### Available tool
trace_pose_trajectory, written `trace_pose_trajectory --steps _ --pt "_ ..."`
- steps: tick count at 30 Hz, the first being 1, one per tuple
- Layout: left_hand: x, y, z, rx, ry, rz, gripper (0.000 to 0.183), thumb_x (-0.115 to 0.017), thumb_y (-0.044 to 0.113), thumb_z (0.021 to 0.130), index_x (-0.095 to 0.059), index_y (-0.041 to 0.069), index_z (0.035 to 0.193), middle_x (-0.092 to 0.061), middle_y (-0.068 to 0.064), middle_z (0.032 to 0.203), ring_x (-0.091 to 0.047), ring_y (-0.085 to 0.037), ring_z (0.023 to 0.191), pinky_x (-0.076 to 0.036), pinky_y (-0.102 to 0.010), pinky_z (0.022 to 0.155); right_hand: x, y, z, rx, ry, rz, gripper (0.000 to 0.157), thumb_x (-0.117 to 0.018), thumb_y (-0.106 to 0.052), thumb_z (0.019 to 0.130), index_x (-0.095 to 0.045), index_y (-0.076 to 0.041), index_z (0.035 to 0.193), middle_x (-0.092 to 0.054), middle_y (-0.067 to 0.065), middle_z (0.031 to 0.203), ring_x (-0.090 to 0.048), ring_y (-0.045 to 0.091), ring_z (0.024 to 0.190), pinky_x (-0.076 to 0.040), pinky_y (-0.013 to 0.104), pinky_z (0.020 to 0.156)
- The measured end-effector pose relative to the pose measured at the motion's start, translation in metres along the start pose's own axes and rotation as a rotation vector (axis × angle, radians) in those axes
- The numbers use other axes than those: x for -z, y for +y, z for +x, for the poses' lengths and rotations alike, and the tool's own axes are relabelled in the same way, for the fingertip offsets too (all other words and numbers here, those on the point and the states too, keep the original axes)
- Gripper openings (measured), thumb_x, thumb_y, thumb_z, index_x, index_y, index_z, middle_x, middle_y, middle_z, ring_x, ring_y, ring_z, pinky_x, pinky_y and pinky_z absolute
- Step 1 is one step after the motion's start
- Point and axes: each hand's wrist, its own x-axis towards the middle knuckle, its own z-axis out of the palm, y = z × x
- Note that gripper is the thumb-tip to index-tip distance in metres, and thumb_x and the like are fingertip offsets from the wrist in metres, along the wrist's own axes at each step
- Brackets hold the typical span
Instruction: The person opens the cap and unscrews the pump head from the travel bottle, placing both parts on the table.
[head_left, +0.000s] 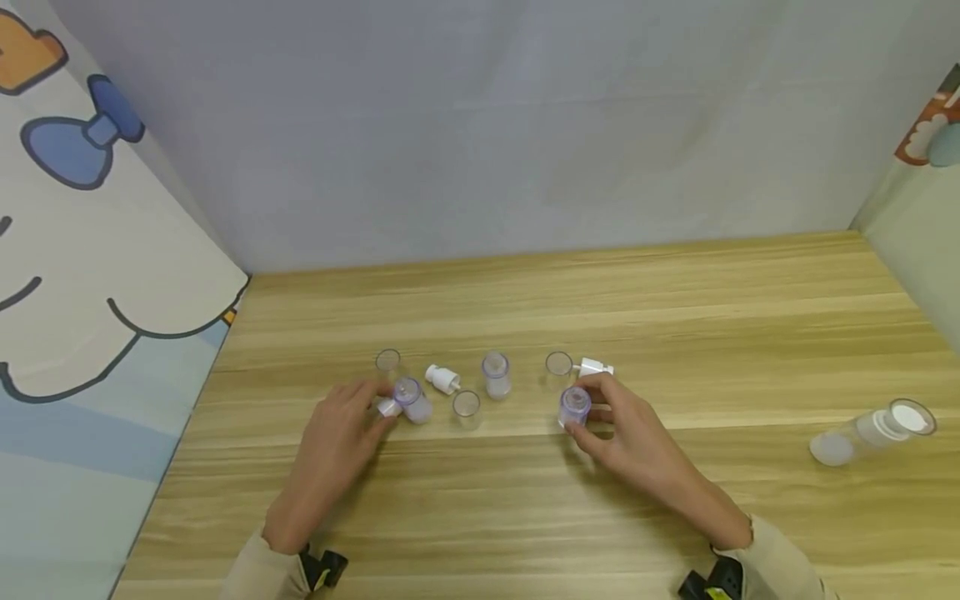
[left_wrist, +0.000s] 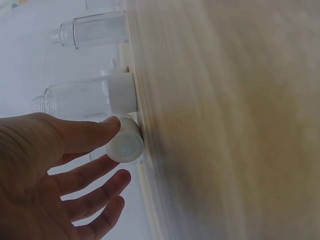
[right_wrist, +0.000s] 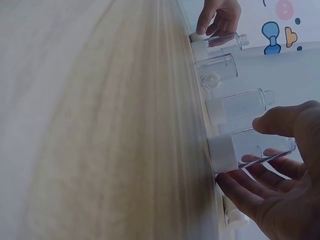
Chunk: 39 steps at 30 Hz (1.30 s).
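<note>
Yellow-brown wood grain runs across the tabletop (head_left: pixel 480 500), where the left hand (head_left: pixel 341 429) pinches a short white cylindrical piece (head_left: pixel 389 407) between thumb and forefinger, the piece lying on its side with one round end facing the wrist. Just to its right stands a clear cylindrical bottle with a white base and a bare threaded neck (head_left: pixel 414 402). The right hand (head_left: pixel 630 429) grips a matching clear white-based bottle (head_left: pixel 574 408), thumb on one side and fingers curled round the other; whether its base touches the tabletop I cannot tell. A third such clear bottle (head_left: pixel 497 377) stands between the hands, a little farther off.

Three clear cup-shaped pieces with dark-looking rims sit among them: one far left (head_left: pixel 387 362), one near the middle (head_left: pixel 467 406), one far right (head_left: pixel 558 365). A white pump head with a thin nozzle (head_left: pixel 442 379) lies between the left and middle bottles; another white pump head (head_left: pixel 597 367) lies just beyond the right hand. Well apart at the right stands a clear bottle with a white collar and clear cap (head_left: pixel 870 431).
</note>
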Motion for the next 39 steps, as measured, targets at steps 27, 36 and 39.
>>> trace_pose_trajectory --steps 27,36,39 --pt "0.021 0.017 -0.015 -0.004 0.176 0.074 0.033 -0.085 0.01 0.085 -0.072 0.007 0.115 -0.076 -0.015 0.11 -0.068 -0.041 0.101 -0.055 -0.056 0.077 0.022 -0.003 -0.028 0.204 0.188 -0.527 0.045 -0.084 -0.012 0.086 -0.061 -0.001 0.123 -0.065 0.016 0.124 -0.064 0.035 0.117 -0.057 0.053 0.099" --pt "0.024 0.047 -0.023 -0.142 0.31 0.103 0.034 -0.086 0.006 0.081 -0.072 0.006 0.112 -0.074 -0.014 0.105 -0.067 -0.037 0.094 -0.056 -0.051 0.075 0.034 -0.005 -0.046 0.261 0.264 -0.682 0.036 -0.087 -0.009 0.078 -0.069 -0.005 0.109 -0.069 0.015 0.116 -0.067 0.037 0.106 -0.058 0.054 0.082" --pt "0.019 0.057 -0.024 -0.183 0.327 0.095 0.034 -0.085 0.008 0.082 -0.072 0.006 0.113 -0.074 -0.012 0.106 -0.068 -0.035 0.094 -0.056 -0.048 0.074 0.037 -0.004 -0.053 0.274 0.293 -0.686 0.036 -0.087 -0.007 0.076 -0.069 -0.005 0.107 -0.07 0.014 0.115 -0.067 0.038 0.105 -0.058 0.053 0.08"
